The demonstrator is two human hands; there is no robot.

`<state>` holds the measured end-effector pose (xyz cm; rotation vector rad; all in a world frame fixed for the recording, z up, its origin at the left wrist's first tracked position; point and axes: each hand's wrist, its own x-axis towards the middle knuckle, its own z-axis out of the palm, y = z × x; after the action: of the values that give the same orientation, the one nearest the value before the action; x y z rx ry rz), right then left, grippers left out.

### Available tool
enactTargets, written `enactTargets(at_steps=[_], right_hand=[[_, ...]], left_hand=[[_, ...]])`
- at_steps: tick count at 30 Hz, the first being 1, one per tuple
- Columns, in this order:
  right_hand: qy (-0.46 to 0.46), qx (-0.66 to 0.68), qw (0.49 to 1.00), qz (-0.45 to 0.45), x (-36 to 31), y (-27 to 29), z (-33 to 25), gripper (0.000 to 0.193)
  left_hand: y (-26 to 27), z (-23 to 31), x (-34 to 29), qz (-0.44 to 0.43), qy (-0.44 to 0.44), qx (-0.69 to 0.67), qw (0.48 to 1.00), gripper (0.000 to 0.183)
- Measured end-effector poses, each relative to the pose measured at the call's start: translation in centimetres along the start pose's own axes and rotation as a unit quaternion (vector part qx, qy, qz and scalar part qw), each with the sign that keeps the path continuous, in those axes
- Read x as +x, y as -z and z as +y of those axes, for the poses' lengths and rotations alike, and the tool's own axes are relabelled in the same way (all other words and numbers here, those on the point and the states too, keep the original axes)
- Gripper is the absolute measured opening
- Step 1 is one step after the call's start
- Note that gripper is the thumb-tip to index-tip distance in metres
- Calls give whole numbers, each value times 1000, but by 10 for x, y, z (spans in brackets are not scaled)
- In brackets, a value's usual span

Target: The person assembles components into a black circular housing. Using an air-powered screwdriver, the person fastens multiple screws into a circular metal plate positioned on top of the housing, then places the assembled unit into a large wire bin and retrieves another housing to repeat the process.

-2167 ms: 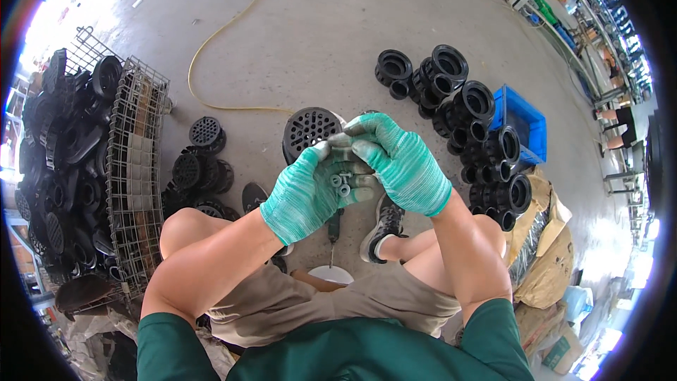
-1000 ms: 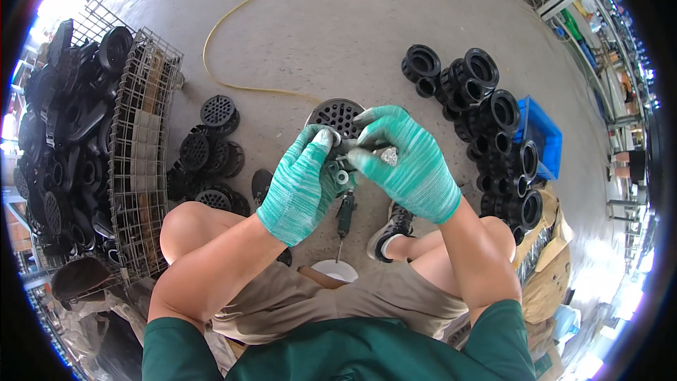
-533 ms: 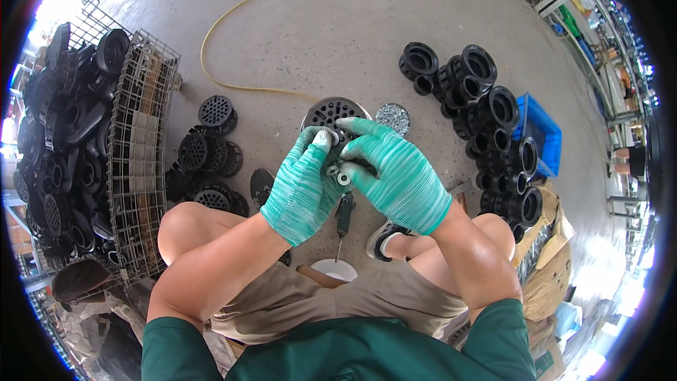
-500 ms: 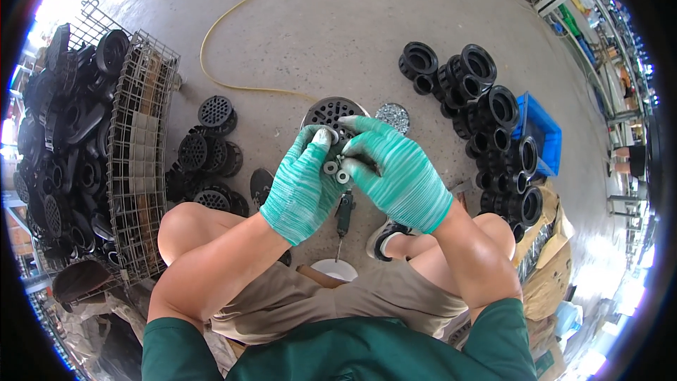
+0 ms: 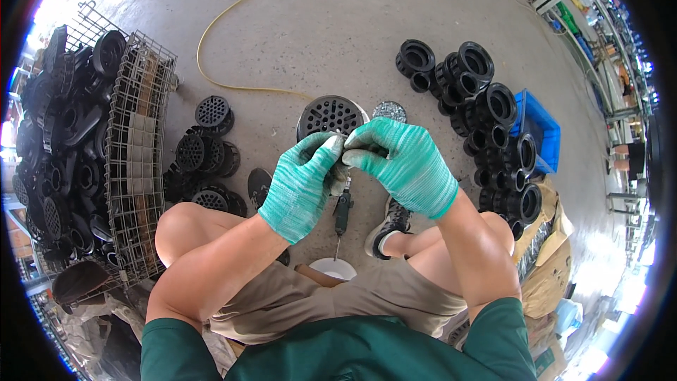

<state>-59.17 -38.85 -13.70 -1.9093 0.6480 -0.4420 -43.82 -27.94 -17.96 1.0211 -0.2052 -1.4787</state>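
My left hand (image 5: 300, 187), in a green-and-white knit glove, is closed over the near edge of a round black grate (image 5: 321, 118). Small metal washers showed in its fingers half a second ago; the gloves now cover them. The thumb and fingers of my right hand (image 5: 411, 173), gloved alike, pinch together against the left fingertips. Whatever they grip is too small and hidden to name. Below the hands, a dark green power screwdriver (image 5: 343, 213) points its bit toward a white bowl (image 5: 342, 267). A round container of small metal pieces (image 5: 390, 111) lies beyond my right hand.
Black grates (image 5: 211, 111) are piled on the floor at left, beside a wire cage (image 5: 137, 148) full of black parts. Stacked black rings (image 5: 497, 104) stand at right, before a blue crate (image 5: 549, 134). A yellow hose (image 5: 199, 49) runs across the floor.
My right hand has shifted slightly down and right, its fingertips closing against my left hand's. The washers seen between the hands have gone out of sight, and more of the grate shows.
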Motion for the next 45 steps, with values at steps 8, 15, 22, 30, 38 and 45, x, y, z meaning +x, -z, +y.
enactTargets(at_steps=[8, 15, 22, 30, 38, 45], right_hand=[[-169, 167, 971, 3, 5, 4, -2, 18], [-145, 136, 980, 7, 4, 4, 2, 18], [-148, 184, 972, -1, 3, 1, -3, 15], [-80, 72, 992, -65, 4, 13, -1, 20], [-56, 155, 985, -45, -2, 6, 10, 22], [-53, 187, 981, -28, -2, -10, 21, 21]], left_hand=[[5, 10, -11, -54, 21, -13, 998, 25], [-5, 11, -17, -28, 33, -3, 999, 30], [3, 10, -13, -44, 19, -22, 999, 31], [4, 12, -15, -38, 37, -29, 998, 29], [7, 23, -16, -85, 80, 2, 993, 29], [5, 36, -20, -62, 53, 121, 989, 25]])
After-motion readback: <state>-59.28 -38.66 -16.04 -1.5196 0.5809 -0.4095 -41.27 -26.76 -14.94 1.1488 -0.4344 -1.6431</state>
